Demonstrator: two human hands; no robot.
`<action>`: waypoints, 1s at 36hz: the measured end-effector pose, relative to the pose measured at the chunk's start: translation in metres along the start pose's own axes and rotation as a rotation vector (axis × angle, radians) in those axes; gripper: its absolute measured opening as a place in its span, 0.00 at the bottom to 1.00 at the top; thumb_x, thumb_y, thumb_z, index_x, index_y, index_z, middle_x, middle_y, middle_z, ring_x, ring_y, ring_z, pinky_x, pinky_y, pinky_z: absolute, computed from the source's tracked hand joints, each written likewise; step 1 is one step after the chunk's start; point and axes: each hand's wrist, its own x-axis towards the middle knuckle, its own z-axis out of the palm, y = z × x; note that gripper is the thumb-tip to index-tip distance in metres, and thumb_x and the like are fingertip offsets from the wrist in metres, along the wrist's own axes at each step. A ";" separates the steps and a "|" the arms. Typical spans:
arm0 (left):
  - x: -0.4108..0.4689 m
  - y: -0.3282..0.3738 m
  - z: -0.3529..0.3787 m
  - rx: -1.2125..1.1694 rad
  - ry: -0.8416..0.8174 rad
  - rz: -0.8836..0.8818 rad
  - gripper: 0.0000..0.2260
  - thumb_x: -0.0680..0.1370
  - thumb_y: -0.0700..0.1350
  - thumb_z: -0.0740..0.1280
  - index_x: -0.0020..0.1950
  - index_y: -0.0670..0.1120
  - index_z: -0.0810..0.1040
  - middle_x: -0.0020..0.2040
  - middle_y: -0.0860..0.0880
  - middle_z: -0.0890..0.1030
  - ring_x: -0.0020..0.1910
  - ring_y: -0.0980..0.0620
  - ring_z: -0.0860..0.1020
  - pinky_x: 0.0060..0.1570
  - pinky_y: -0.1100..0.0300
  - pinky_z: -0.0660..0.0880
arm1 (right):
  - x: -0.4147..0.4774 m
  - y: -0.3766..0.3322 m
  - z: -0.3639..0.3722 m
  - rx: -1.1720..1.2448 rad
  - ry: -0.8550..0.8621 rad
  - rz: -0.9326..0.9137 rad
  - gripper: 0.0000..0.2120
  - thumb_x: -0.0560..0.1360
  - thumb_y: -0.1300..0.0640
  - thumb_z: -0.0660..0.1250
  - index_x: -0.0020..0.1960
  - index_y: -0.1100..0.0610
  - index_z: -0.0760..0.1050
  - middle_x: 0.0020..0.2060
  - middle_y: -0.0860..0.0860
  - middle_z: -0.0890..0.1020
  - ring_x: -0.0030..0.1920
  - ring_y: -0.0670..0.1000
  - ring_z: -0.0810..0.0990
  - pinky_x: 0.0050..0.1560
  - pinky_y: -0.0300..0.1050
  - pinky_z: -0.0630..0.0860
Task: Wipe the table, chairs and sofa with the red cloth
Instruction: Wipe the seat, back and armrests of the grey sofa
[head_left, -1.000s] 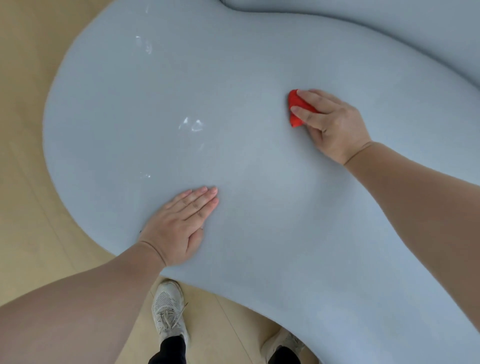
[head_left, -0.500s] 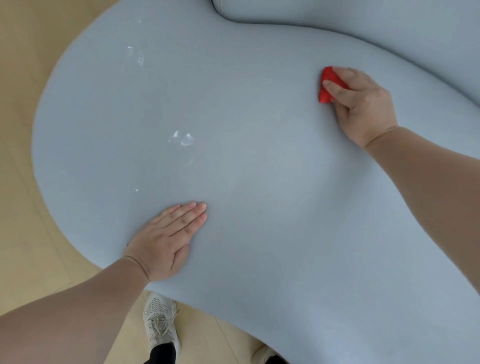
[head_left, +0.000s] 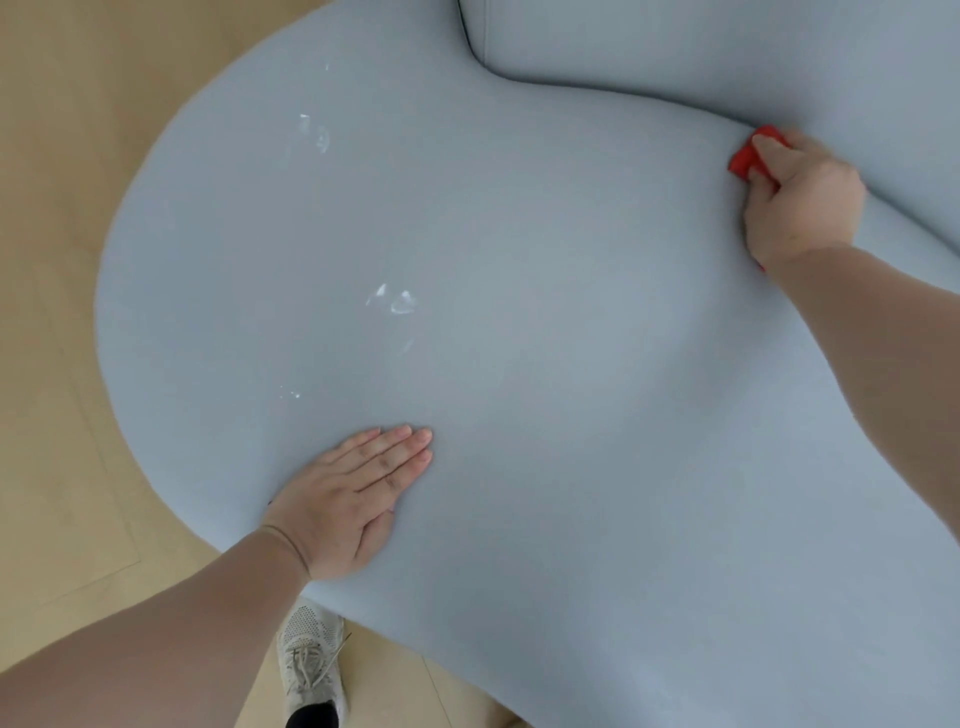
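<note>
Mostly open seat on sofa (head_left: 571, 364), rounded edge curving off to floor (head_left: 62, 260) at left and front. Grips red cloth (head_left: 743, 161) in right hand (head_left: 800, 202), pressed at seam under backrest (head_left: 727, 41). Rests left hand (head_left: 348, 504) flat, fingers straight, near front edge. White smudges (head_left: 395, 301) mid-seat between hands; shoe (head_left: 309, 660) on floor below.

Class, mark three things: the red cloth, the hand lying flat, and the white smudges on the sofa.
red cloth (head_left: 742, 163): head view, exposed fold at its left end.
left hand (head_left: 345, 499): head view, back of the hand.
white smudges (head_left: 396, 301): head view, the middle pair of marks.
</note>
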 end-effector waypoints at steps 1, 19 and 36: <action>-0.001 0.000 0.000 -0.002 0.002 0.001 0.22 0.75 0.40 0.54 0.69 0.40 0.67 0.68 0.44 0.71 0.69 0.48 0.67 0.72 0.54 0.58 | 0.004 -0.001 -0.001 -0.019 -0.017 0.003 0.17 0.76 0.57 0.58 0.61 0.56 0.78 0.63 0.56 0.77 0.59 0.61 0.75 0.58 0.48 0.69; 0.001 -0.001 0.001 0.013 0.019 -0.003 0.22 0.74 0.40 0.56 0.67 0.38 0.72 0.69 0.44 0.70 0.70 0.48 0.66 0.73 0.54 0.57 | 0.022 -0.101 0.028 0.033 -0.114 -0.212 0.19 0.80 0.55 0.56 0.68 0.59 0.72 0.69 0.57 0.72 0.69 0.58 0.70 0.65 0.46 0.64; 0.001 -0.001 0.002 0.015 0.019 -0.002 0.23 0.74 0.41 0.56 0.68 0.40 0.69 0.69 0.44 0.69 0.70 0.48 0.65 0.72 0.54 0.57 | -0.014 -0.148 0.039 0.053 -0.180 -0.231 0.19 0.82 0.53 0.54 0.71 0.55 0.69 0.73 0.54 0.67 0.72 0.56 0.66 0.68 0.44 0.60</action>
